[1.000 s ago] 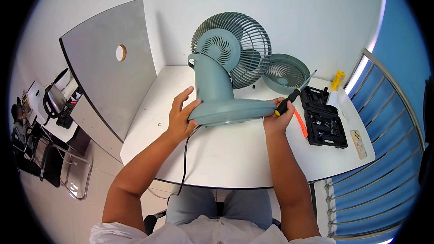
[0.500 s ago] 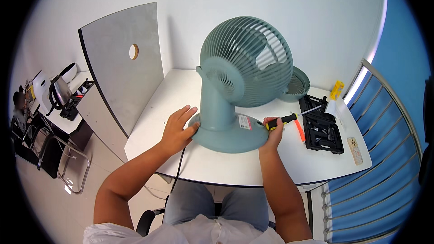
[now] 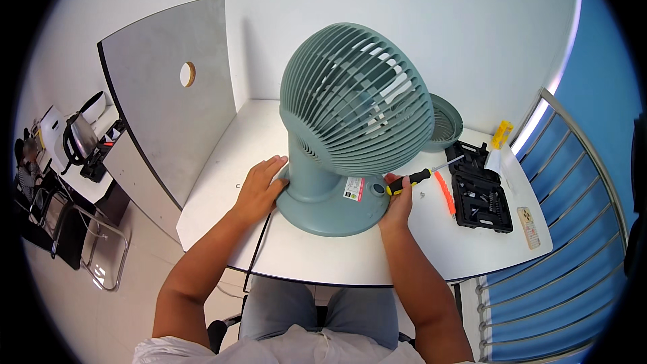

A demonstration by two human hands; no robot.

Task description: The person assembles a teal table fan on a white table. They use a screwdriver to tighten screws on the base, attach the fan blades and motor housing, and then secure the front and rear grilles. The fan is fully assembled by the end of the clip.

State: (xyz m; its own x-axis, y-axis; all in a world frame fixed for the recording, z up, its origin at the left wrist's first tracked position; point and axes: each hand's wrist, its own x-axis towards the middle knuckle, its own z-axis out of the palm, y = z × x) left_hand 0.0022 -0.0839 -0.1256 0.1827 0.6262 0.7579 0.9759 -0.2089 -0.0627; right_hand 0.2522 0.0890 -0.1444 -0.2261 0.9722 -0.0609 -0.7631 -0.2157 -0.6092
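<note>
fan is now stood upright on its base, left hand flat against it, right hand gripping the screwdriver, so the underside work looks finished.

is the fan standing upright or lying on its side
Upright: the fan stands on its round base on the white table, with the left hand against the base.

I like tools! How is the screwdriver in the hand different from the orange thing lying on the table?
The screwdriver has a black and yellow handle; the orange tool is one plain colour. The screwdriver is gripped in the right hand, its metal shaft raised above the white table, while the orange tool lies flat and untouched. The screwdriver looks longer. Both are slim and sit beside the black tool case.
</note>
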